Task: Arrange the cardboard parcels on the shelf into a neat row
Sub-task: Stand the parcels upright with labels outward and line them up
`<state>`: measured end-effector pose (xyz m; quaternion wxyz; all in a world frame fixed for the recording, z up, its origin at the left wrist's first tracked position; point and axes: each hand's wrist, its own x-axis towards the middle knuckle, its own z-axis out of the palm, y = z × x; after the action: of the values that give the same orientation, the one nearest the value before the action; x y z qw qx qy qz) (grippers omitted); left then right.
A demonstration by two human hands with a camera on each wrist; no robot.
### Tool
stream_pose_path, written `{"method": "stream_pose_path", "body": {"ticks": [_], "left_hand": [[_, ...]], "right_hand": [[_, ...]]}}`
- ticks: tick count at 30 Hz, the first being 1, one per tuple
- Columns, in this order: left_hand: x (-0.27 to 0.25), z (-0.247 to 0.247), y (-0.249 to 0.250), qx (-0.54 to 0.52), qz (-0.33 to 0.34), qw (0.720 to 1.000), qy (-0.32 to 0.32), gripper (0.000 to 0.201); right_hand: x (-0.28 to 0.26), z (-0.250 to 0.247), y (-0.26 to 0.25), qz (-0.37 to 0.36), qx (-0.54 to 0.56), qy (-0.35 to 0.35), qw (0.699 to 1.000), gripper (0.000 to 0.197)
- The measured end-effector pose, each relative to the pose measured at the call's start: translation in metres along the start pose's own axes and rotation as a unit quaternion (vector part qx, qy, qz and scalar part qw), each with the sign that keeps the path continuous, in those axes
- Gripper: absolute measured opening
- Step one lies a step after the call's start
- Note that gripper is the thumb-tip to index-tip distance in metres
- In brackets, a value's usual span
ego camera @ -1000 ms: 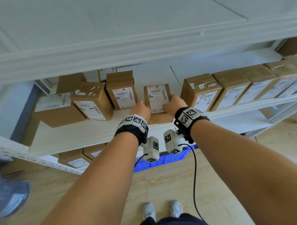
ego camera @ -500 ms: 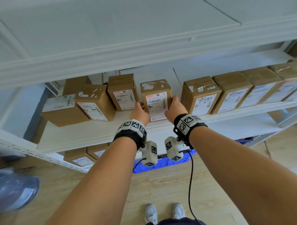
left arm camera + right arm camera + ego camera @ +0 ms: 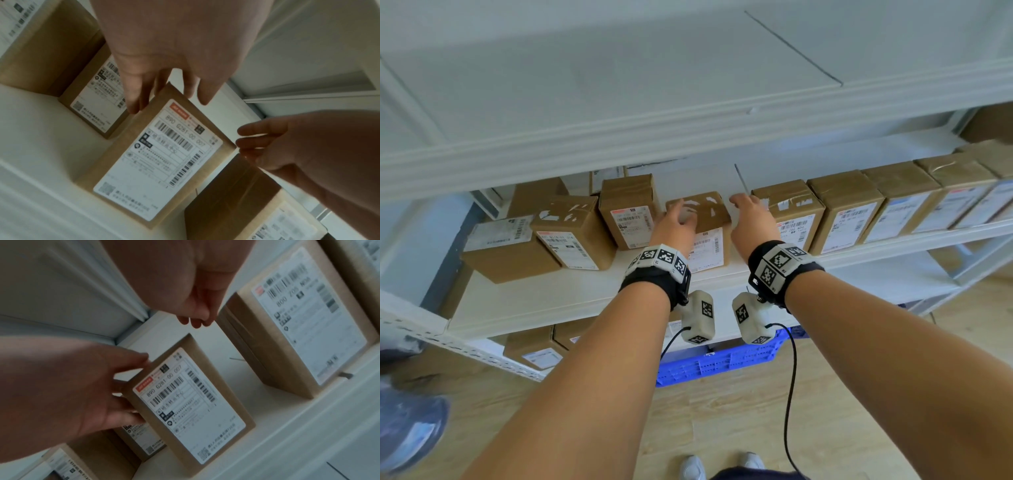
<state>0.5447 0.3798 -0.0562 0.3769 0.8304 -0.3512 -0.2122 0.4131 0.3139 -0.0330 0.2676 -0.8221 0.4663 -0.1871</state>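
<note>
Bright head view, dim blurred wrist views

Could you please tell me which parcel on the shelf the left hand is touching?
The middle parcel, standing alone between the left cluster and the right-hand row; only it has the left hand on it.

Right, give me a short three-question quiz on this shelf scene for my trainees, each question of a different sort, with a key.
1. True or false: the right hand grips the middle parcel.
2. Which hand touches the middle parcel? A) the left hand B) the right hand C) neither
3. Fill in: below the shelf stands a ____ plastic crate.

Key
1. False: it hangs open in the gap beside the parcel, holding nothing.
2. A: its fingers lie on the parcel's top and left edge.
3. blue
</note>
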Motion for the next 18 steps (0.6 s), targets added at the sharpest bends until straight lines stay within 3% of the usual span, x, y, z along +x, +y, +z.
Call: {"method": "stream_pose_path", "body": {"ticks": [4, 8, 18], "left_hand": [[-0.002, 0.015, 0.003, 0.007, 0.009, 1.0, -0.028, 0.051], [-0.004, 0.023, 0.011, 0.007, 0.008, 0.999, -0.033, 0.052], [-0.005, 0.046, 0.027, 0.001, 0.012, 0.999, -0.037, 0.052]], "right_hand": [[0.005, -0.015, 0.013, -0.041, -0.055, 0.038, 0.997, 0.056], [0.008, -0.023, 0.04, -0.014, -0.108, 0.048, 0.993, 0.048], [0.004, -0.031, 0.055, -0.031, -0.085, 0.037, 0.995, 0.042]]}}
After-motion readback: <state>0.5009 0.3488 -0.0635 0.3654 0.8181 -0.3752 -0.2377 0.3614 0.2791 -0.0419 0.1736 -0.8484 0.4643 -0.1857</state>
